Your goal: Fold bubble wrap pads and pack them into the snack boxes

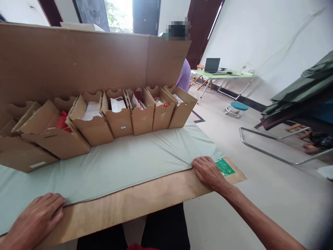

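Observation:
A pale green cloth (145, 156) covers most of a wooden tabletop (125, 205), and its near edge leaves a strip of bare wood. My right hand (206, 170) is closed on that edge near the right corner, where creases fan out from the fingers. At the lower left, my left hand (43, 211) has its fingers curled together over the same edge, with the thumb on the near side. Further back on the cloth stands a row of several open cardboard boxes (142, 119), holding papers and small packets. Red material (62, 121) shows in one on the left.
A tall cardboard panel (85, 59) rises behind the boxes. Beyond it sits a person (184, 74) in purple. To the right are a green folding table (226, 74) with a laptop (212, 65), a teal stool (238, 106) and a metal tube frame (267, 149). A green label (225, 168) lies by the tabletop's corner.

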Demonstrator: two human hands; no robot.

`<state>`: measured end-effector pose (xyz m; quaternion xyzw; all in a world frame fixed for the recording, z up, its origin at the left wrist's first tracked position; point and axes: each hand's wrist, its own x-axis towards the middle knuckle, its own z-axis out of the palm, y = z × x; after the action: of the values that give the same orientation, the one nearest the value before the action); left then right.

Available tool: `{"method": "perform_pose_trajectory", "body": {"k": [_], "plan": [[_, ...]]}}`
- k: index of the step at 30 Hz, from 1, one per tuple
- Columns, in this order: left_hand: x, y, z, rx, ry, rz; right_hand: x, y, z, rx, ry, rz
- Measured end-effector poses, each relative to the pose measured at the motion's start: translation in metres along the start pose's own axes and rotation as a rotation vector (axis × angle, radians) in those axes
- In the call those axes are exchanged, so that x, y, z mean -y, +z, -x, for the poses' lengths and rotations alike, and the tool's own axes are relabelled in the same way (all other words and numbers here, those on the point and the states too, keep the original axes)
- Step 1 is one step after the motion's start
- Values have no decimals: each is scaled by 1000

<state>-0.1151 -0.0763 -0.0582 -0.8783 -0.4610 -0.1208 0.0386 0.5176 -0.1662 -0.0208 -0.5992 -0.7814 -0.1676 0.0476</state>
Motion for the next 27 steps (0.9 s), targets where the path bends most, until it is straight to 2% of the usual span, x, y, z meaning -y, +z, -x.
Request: {"method": "perform_pose_trajectory", "body": {"k": [3,8,12,15,18,23,25,27], "plan": [[-8,-6,1,-6,53,-39,0,-1,5,5,-20,21],[-22,-16,-1,-13,9,-94,-1,3,7,-38,-36,12],[-33,-29,-2,16,34,-159,-3,4,7,-61,-78,-18],[-38,-35,0,30,43,-163,-5,4,6,-51,-121,-21],[-40,-36,4,24,1,-116,-5,2,8,-6,-96,-31],[-23,-41,16,-11,-83,93,-3,-14,10,88,-9,-85],[-9,-47,21,-46,-148,93,4,-23,6,63,-17,-104],[7,-53,27,-16,-194,23,18,-29,-3,13,-73,-130]]}}
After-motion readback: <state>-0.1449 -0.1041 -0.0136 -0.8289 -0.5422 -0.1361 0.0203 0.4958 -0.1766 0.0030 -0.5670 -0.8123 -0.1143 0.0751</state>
